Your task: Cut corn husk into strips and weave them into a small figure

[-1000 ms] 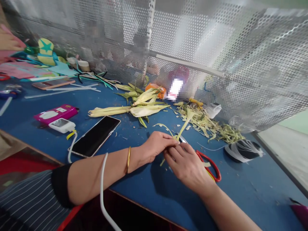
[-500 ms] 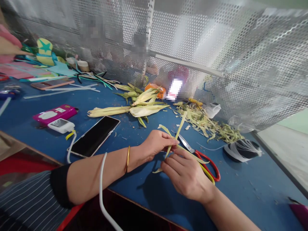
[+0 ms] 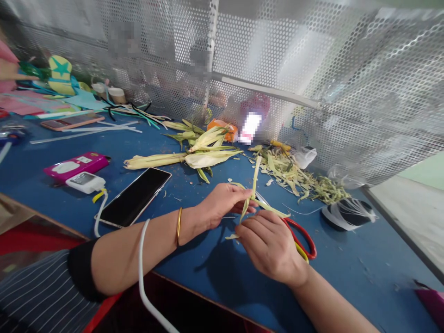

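Observation:
Crossed strips of pale green corn husk [image 3: 255,178] are pinched between the thumb and fingers of my left hand [image 3: 224,203]. One strip points up, another runs to the right, and one hangs down toward my other hand. With fingers curled, my right hand [image 3: 272,245] holds the lower end of a strip; a husk tip sticks out at its left side. Exactly how the strips cross is partly hidden by my fingers. Scissors [image 3: 307,237] with red and yellow handles lie on the table just behind my right hand, their blades partly covered.
Whole corn husks [image 3: 213,158] lie ahead, with a heap of husk shreds [image 3: 294,178] to their right. Near the right edge sits a spool of white thread [image 3: 347,215]. A black phone [image 3: 137,196] and a magenta box [image 3: 81,166] are at left. A perforated screen [image 3: 270,55] stands behind.
My hands have drawn slightly apart, the left rising a little. The upright strip now stands straighter, and the right-pointing strip has swung up above my right hand.

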{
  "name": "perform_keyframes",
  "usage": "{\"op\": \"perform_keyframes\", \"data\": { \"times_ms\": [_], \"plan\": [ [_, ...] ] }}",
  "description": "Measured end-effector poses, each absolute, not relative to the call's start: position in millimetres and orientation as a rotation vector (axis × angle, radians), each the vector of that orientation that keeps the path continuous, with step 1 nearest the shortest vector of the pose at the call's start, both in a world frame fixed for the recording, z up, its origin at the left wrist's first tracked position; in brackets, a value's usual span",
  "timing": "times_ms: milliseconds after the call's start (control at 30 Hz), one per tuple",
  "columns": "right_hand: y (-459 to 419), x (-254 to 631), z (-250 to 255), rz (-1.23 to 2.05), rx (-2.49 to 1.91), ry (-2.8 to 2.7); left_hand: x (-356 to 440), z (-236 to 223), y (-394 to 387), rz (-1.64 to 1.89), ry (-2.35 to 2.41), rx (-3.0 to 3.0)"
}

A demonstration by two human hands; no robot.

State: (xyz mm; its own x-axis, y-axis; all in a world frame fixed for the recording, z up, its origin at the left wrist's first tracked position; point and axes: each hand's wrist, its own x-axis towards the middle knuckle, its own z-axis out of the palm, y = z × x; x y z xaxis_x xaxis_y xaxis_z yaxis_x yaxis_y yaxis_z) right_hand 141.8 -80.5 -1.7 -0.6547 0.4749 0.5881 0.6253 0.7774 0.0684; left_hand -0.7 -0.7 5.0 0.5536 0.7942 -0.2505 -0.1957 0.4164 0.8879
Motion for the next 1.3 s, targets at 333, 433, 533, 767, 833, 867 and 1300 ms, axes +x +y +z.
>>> {"op": "perform_keyframes", "data": {
  "times_ms": [333,433,533,767,833,867,1300],
  "plan": [
    [-83.3,134.8,-2.6,-0.215,-0.709,-2.478,1.7,1.7,-3.2,0.716,0.853,1.001],
    [-81.1,141.8,1.0,-0.292,-0.803,-2.375,-0.1,4.2,-1.2,0.744,0.852,0.997],
    [-74.6,155.2,2.8,-0.460,-1.211,-2.114,-1.0,8.5,0.6,0.752,0.855,1.018],
    [-64.6,166.7,-2.5,-0.220,-1.487,-2.137,1.8,13.0,-0.7,0.775,0.879,1.000],
    [-67.0,164.2,-1.2,-0.196,-1.479,-2.156,2.7,13.3,-1.3,0.786,0.890,1.028],
    [-68.4,163.7,0.4,-0.160,-1.477,-2.160,3.0,13.4,-1.4,0.784,0.903,1.036],
    [-69.4,186.3,29.9,0.953,-1.521,-1.869,0.6,10.4,1.4,0.699,0.908,1.084]
  ]
}}
